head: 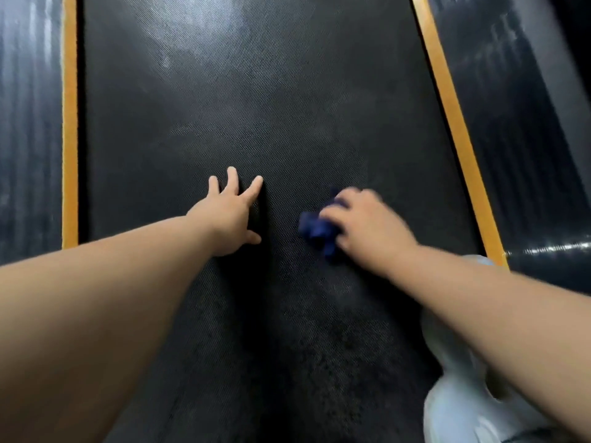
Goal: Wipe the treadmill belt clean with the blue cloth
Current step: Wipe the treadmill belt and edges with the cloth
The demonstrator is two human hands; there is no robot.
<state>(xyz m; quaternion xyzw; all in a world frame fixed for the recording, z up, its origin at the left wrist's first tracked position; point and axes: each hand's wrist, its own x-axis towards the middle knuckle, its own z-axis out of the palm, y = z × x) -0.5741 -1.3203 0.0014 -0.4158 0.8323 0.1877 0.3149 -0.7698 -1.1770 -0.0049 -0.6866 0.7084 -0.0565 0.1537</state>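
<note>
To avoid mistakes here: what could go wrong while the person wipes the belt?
The left hand presses flat on the belt; if it rolls, the person may slip. The right hand grips the cloth bunched, so it may miss the pale smears farther up.

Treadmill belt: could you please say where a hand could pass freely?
Bare: the black textured treadmill belt beyond both hands, between the yellow edge strips; also the gap between the left hand and the crumpled blue cloth. Crowded: around the right hand gripping the cloth.
</note>
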